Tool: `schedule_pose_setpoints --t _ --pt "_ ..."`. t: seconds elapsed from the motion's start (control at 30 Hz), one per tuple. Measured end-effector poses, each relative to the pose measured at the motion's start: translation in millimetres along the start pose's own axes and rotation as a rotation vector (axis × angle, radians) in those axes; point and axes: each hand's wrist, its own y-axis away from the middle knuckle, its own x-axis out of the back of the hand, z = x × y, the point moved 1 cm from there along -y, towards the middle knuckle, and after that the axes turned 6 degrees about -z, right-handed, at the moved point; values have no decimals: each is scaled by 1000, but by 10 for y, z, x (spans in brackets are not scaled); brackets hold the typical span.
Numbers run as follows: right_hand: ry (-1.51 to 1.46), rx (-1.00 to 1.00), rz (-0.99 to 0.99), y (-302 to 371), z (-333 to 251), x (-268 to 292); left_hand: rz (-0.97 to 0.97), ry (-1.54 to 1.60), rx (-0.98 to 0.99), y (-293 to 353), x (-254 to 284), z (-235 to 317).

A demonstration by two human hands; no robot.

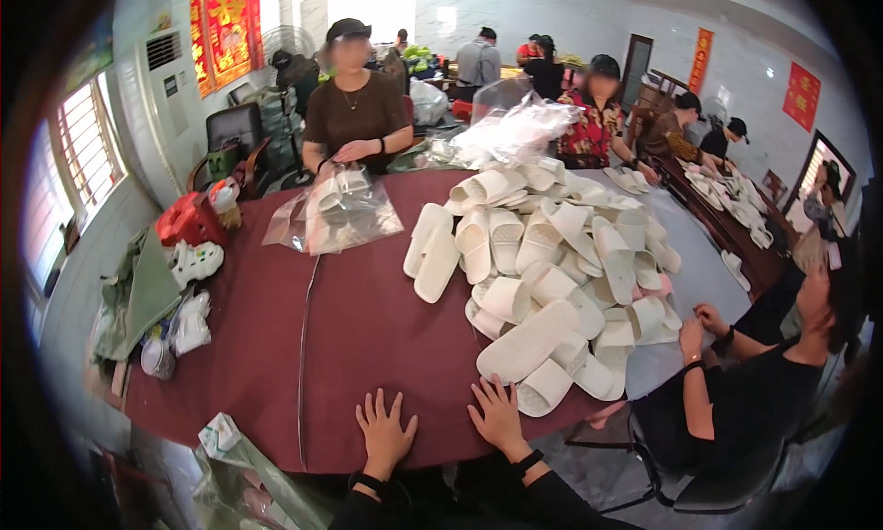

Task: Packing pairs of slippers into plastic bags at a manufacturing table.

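Observation:
My left hand (pixel 384 431) lies flat on the dark red tabletop (pixel 230 346) near its front edge, fingers spread and holding nothing. To its right, my right hand (pixel 499 416) also rests open, its fingertips close to the lowest slippers of a large heap. That heap of white slippers (pixel 529 341) covers the right half of the table, most of them lying at odd angles and overlapping. A pair of slippers (pixel 426 254) lies at the heap's left edge. Black bands circle both my wrists.
Across the table a person (pixel 357 116) handles slippers in a clear plastic bag (pixel 333 219). Another person (pixel 745 383) sits close on my right. Clear bags (pixel 520 135) are piled behind the heap. A white clog (pixel 196 262), red container (pixel 190 219) and green sack (pixel 143 286) stand left.

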Motion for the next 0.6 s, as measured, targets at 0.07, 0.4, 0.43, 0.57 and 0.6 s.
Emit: schedule_pose_setpoints --t 0.07,0.4,0.43,0.57,0.6 --pt "38 -9 29 -1 3 6 8 6 2 -12 -7 -8" --pt "-629 129 -385 -139 191 729 -54 18 3 -12 -56 -13" --pt "-592 107 -465 -258 265 1054 -57 16 -13 -26 -52 17" --pt "-829 -241 -481 -791 580 2005 -90 -43 75 -25 -38 74" --pt "-910 -337 -445 -952 633 2108 -94 -52 97 -17 -32 49"
